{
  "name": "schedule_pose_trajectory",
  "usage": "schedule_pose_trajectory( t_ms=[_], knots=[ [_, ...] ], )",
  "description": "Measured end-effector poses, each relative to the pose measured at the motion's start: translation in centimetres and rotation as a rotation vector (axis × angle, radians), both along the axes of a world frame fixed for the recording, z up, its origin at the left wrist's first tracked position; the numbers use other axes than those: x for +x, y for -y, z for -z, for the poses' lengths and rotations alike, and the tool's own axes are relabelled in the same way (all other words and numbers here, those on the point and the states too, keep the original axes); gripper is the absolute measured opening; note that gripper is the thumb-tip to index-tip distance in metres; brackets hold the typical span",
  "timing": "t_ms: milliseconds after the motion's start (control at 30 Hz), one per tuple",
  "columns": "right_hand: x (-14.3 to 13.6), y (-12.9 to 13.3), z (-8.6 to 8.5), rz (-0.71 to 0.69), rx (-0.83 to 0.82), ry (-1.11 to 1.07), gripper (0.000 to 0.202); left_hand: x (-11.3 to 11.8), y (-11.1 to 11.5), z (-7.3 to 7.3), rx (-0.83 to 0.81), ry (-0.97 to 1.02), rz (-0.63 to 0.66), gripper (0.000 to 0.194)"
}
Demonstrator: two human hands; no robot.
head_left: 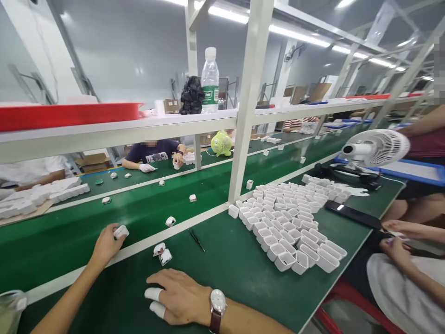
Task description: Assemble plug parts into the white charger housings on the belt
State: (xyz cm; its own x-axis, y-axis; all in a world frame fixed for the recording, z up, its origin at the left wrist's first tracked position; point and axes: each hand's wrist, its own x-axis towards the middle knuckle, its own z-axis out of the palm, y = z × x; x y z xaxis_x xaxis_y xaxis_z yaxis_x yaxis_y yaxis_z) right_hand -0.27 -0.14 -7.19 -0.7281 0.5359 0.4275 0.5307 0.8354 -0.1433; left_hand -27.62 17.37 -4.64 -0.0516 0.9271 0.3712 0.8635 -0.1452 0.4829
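Observation:
My left hand point(107, 244) is over the near edge of the green belt, its fingers closed on a small white plastic box point(121, 231). Lower down, my right hand point(182, 294) lies over the green table with fingers apart and nothing in it. White finger cots cover two of its fingers, and a watch point(218, 301) is on that wrist. Just beyond it sit a few small white parts point(165, 256) with red bits. A pair of dark tweezers point(196, 240) lies to their right. Another white part point(170, 221) rests at the belt's near edge.
Many open white plastic cups point(278, 250) stand in rows on the right, near a black phone-like slab point(352, 214) and a white fan point(375, 148). A white post point(245, 111) rises at the belt's edge. Co-workers sit across the belt and at right. A clear container point(12, 311) is at lower left.

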Motion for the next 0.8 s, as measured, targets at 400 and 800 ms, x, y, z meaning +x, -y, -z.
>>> schedule_pose_trajectory(
  t_ms=[400, 800],
  knots=[
    [-0.9, -0.1, 0.5, -0.037, 0.027, 0.136, 0.019, 24.2, 0.8, -3.2, -0.052, -0.218, 0.849, 0.040],
    [-0.3, -1.6, 2.3, -0.123, 0.077, 0.105, 0.010, 37.7, 3.1, -1.2, -0.143, -0.240, 0.934, 0.022]
  ],
)
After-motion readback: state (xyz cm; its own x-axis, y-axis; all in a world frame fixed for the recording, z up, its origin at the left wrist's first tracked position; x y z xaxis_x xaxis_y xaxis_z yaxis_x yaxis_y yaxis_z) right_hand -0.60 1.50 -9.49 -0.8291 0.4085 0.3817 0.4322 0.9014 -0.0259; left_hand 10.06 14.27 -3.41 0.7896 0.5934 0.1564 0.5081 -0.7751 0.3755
